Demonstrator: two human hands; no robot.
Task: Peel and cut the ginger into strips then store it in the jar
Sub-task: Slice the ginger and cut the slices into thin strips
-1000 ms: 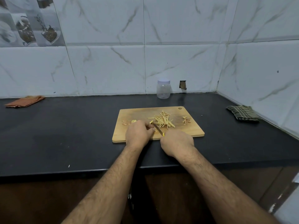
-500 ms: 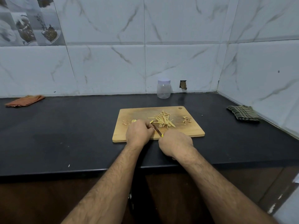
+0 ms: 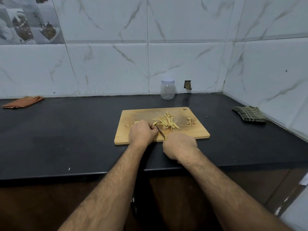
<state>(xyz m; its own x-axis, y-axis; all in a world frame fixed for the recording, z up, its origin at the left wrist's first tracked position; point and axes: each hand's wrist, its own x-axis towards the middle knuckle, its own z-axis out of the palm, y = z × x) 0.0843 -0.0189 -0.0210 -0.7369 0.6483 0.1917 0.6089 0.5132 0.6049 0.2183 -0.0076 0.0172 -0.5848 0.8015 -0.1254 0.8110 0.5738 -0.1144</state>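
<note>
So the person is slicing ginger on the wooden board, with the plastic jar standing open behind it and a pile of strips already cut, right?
Not quite. The head view shows the plastic jar with its white lid on, not open. The rest holds: it stands behind the wooden board, a pile of strips is already cut, and the right hand holds the knife beside the left hand.

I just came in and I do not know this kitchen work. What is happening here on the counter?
A person is cutting ginger on a wooden cutting board. The right hand grips a small knife, and the left hand holds down a piece, which the fingers hide. A pile of ginger strips already lies on the board, with bits of peel at the right. The jar stands by the wall with its lid on and no ginger in it yet.
</note>
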